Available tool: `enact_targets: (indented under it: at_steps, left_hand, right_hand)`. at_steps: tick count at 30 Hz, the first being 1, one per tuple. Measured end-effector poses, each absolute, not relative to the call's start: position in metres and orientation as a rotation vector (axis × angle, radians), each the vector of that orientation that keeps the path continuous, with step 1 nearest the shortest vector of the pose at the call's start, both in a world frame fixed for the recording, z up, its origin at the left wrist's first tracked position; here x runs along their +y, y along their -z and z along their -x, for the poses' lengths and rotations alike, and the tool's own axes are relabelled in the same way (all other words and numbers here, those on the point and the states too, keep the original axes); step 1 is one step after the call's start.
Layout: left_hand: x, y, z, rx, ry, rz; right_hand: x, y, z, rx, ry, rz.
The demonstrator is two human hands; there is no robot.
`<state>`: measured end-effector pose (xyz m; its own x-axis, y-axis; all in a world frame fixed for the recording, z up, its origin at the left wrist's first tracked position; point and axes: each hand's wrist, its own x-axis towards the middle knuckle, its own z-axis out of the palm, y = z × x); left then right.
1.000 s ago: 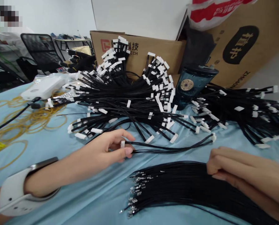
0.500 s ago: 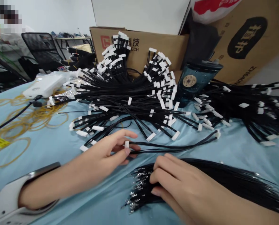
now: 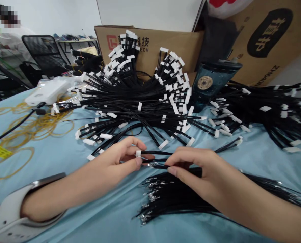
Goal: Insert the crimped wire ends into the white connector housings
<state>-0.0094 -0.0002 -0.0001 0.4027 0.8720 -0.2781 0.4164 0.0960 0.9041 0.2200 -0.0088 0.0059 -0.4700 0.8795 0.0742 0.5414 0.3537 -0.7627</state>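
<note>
My left hand [image 3: 125,157] is closed on a white connector [image 3: 138,154] at one end of a black cable. The cable runs right, passes behind my right hand, and its far end [image 3: 238,141] shows beyond. Between thumb and fingers, my right hand [image 3: 188,162] pinches black wires [image 3: 155,165] with shiny metal terminals, whose tips point at the left hand just below the connector. How many wires it holds I cannot tell. Below lies a bundle of loose black wires [image 3: 170,199] with bare metal terminals at both ends, partly hidden by my right forearm.
A big heap of black cables with white connectors [image 3: 140,98] fills the middle back; another pile [image 3: 264,111] lies at right. A blue tumbler [image 3: 208,86] stands between them, before cardboard boxes [image 3: 170,44]. Yellow rubber bands [image 3: 43,125] and a white device [image 3: 45,94] lie left. A person [image 3: 11,37] is far left.
My right hand has lifted from the loose bundle, moving up with terminal-tipped wires pinched in it, close to the connector. My left hand has barely moved.
</note>
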Motion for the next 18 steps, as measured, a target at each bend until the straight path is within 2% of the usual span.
enact_targets:
  at_steps: [6,18]
  left_hand:
    - [-0.002,0.002,0.005,1.126,-0.53,-1.397]
    - [-0.003,-0.005,0.008,1.23,-0.465,-1.44]
  right_hand:
    - [-0.005,-0.005,-0.222,-2.114,-1.115,1.419]
    - [0.006,-0.013,-0.208,-2.039,-1.311,1.399]
